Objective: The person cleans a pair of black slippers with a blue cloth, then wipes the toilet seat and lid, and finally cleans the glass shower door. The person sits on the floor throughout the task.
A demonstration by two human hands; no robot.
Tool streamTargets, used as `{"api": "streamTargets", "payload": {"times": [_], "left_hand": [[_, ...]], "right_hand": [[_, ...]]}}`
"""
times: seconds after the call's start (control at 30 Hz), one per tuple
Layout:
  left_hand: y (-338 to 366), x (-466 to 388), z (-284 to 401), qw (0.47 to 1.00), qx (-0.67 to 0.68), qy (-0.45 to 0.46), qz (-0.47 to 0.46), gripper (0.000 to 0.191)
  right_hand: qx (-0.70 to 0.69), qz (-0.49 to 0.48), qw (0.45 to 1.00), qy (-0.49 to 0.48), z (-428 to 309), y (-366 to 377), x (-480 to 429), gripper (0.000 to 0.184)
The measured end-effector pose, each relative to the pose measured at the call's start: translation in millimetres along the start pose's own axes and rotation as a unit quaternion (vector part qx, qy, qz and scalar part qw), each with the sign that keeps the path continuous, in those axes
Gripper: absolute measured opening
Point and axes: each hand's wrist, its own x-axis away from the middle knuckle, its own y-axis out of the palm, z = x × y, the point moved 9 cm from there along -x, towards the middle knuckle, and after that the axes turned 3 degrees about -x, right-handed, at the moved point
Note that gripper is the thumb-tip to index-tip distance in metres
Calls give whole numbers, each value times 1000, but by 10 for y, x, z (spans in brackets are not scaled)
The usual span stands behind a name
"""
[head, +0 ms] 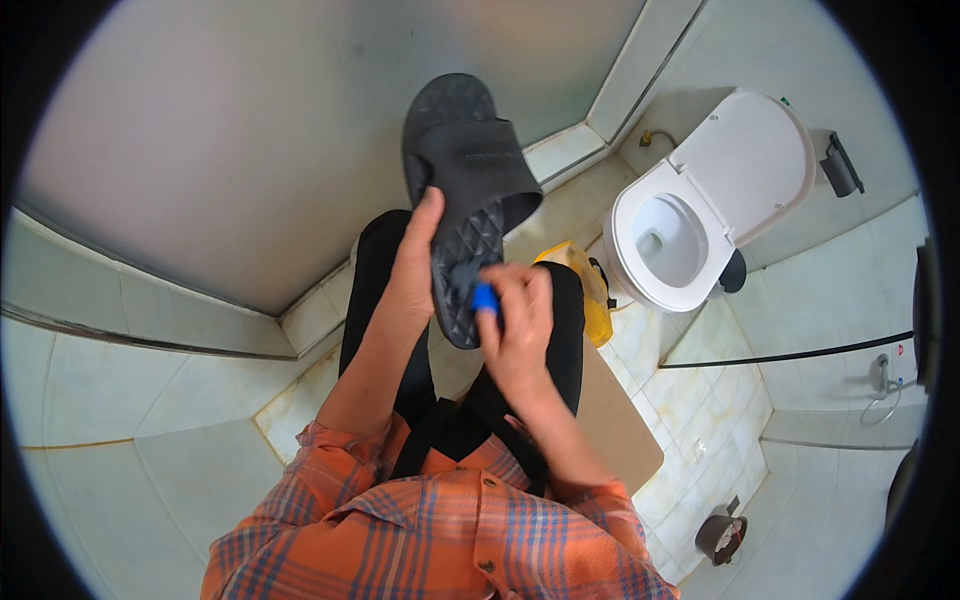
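A black slide sandal (480,161) with a quilted footbed is held up over my knees, its toe end away from me. My left hand (415,262) grips its left edge, the thumb on the side near the strap and the fingers hidden beneath. My right hand (519,315) is slightly blurred and holds a small blue object (486,298) against the heel part of the footbed. What the blue object is cannot be told, since the fingers cover part of it.
A white toilet (660,251) with its lid raised stands at the right, a yellow bag (598,322) beside it. A brown board or mat (611,420) lies by my right leg. A small bin (721,538) stands at the lower right. A frosted panel (247,150) rises ahead.
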Motion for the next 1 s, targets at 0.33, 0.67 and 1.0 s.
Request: {"api": "streamTargets", "payload": {"times": [0.33, 0.67, 1.0], "left_hand": [[-196, -21, 91, 996, -80, 41, 27, 52], [26, 25, -38, 994, -75, 82, 9, 57], [-193, -27, 132, 993, -74, 87, 29, 53]], "right_hand": [[-62, -1, 997, 45, 16, 82, 218, 37], [-11, 76, 993, 91, 406, -150, -107, 37], [-70, 4, 996, 61, 68, 67, 233, 36]]}}
